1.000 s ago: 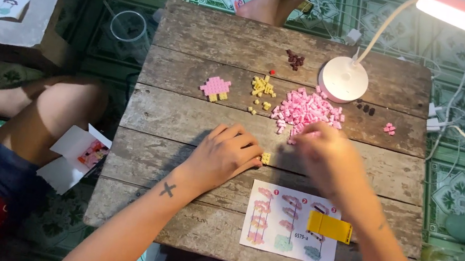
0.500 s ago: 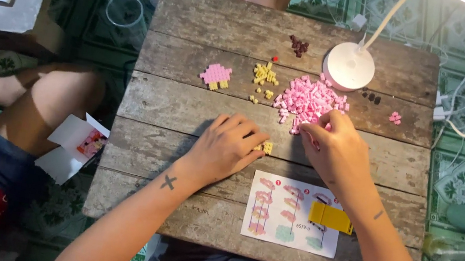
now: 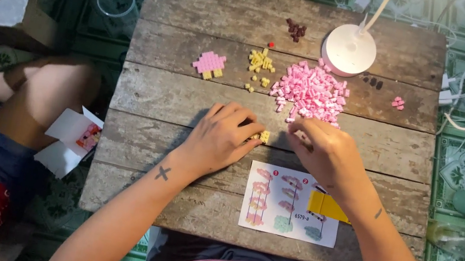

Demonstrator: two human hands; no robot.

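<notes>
Change: right hand (image 3: 329, 156) has drawn in from the pink brick pile (image 3: 311, 93) toward the left hand (image 3: 221, 141).
Hands: both pinch a small yellow piece (image 3: 263, 136) on the worktop (image 3: 151, 92).
Technique: judged, seat bricks squarely, pressing straight down.
Paper: white instruction sheet (image 3: 277, 201), pink and green figures, at near edge.

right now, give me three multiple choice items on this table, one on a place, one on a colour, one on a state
1. Where does the instruction sheet lie?
A. near table edge, under right forearm
B. beside the lamp base
C. on the floor

2. What colour is the largest brick pile?
A. yellow
B. pink
C. dark red

3. What is the left hand doing?
A. lifted off the table
B. holding the sheet
C. resting on the table, fingertips at a small yellow piece

Answers: 1 A, the sheet sits at the near planks; 2 B, the heap is pink; 3 C, its fingers touch the piece.
</notes>
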